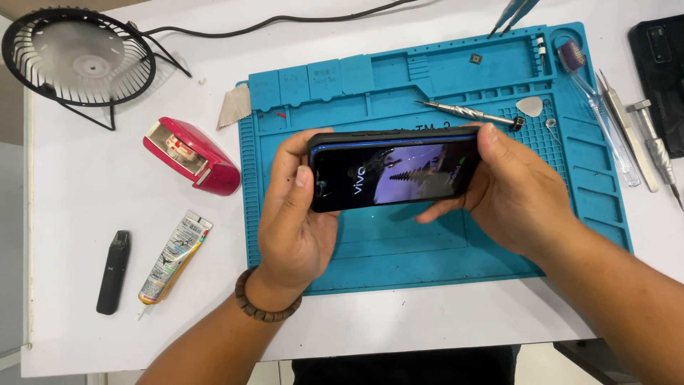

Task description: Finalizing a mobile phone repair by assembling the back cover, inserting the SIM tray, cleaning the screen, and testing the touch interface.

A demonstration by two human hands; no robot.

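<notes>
Both my hands hold a black smartphone [399,171] with a blue edge above the blue work mat [427,249]. Its screen is lit and tilted toward me. My left hand [292,221] grips the phone's left end, thumb resting on the glass. My right hand [509,192] wraps around the right end, fingers under it and the thumb over the top edge. A beaded bracelet [267,303] circles my left wrist.
A silver screwdriver [470,113] and a white pick [531,107] lie on the mat behind the phone. A red tape dispenser [191,155], glue tube [174,257] and small black device [114,271] sit left. A fan [78,57] stands far left; tweezers [627,132] and another phone [659,68] lie right.
</notes>
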